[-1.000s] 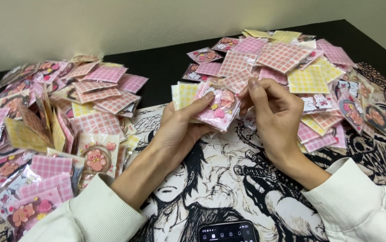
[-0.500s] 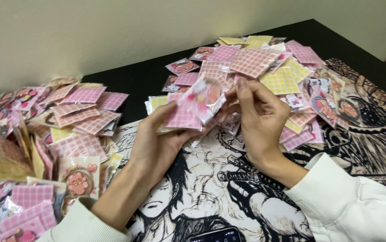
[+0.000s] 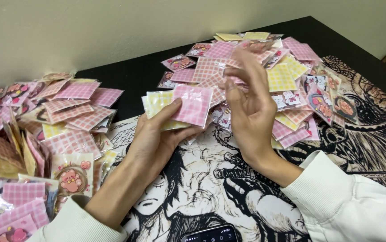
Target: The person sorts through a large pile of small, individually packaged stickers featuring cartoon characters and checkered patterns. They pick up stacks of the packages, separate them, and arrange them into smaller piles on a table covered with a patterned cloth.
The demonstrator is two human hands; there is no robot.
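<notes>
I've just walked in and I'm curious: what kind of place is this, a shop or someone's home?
Probably a home desk used for packing small goods. Heaps of pink and yellow checked packets cover a black table with an illustrated desk mat, and a phone lies at the near edge.

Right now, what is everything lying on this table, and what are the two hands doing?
Small checked plastic packets, left heap: many, pink and yellow, left of the table.
Small checked plastic packets, right heap: many, pink and yellow, some with cartoon pictures, far right.
Black-and-white drawn desk mat: one, under the hands.
Dark phone: one, bottom edge.
Black table: one, bare strip between the heaps.
Held stack of packets: few, pink on top, yellow beneath.
Left hand: grips the held stack.
Right hand: raised beside it, fingers spread, blurred.
</notes>
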